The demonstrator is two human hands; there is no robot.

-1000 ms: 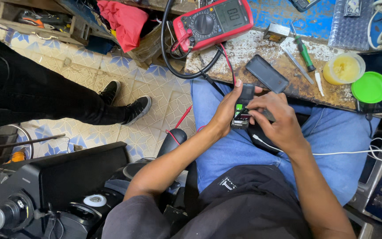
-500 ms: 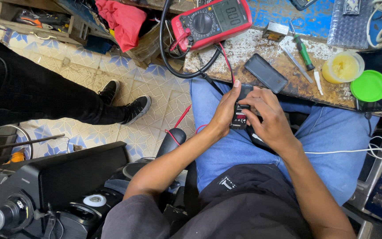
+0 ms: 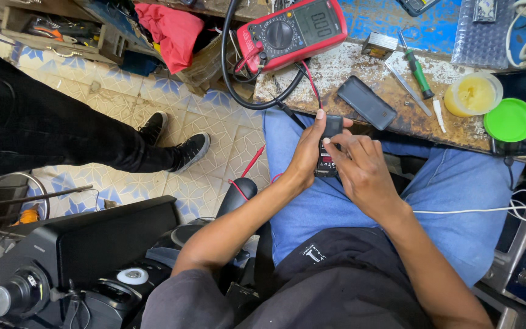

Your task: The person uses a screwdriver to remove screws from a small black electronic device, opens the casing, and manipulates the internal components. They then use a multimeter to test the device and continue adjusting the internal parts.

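1. At the far left a person in black trousers stands on the patterned tile floor (image 3: 214, 152); their black-and-white sneakers (image 3: 178, 143) point toward the bench.
2. A crumpled red cloth (image 3: 171, 30) lies at the top, just left of a red-cased multimeter with a grey screen and a black dial (image 3: 290, 30); the meter rests on the worn, paint-flecked workbench (image 3: 348, 67); its black cable loops down over the edge.
3. The left hand (image 3: 305, 155) is clamped round a small black oblong device with a red label (image 3: 327, 149), held over the lap in blue jeans, just below the bench edge.
4. The right hand (image 3: 360, 167) is pressed against the same device, fingertips on its face; both hands are together on it.
5. A flat dark rectangular phone-like slab (image 3: 366, 102) lies on the bench just above the hands.
6. Further right lie a green-handled screwdriver (image 3: 418, 70), a round tub of yellow paste (image 3: 473, 94) and its green lid (image 3: 509, 120).
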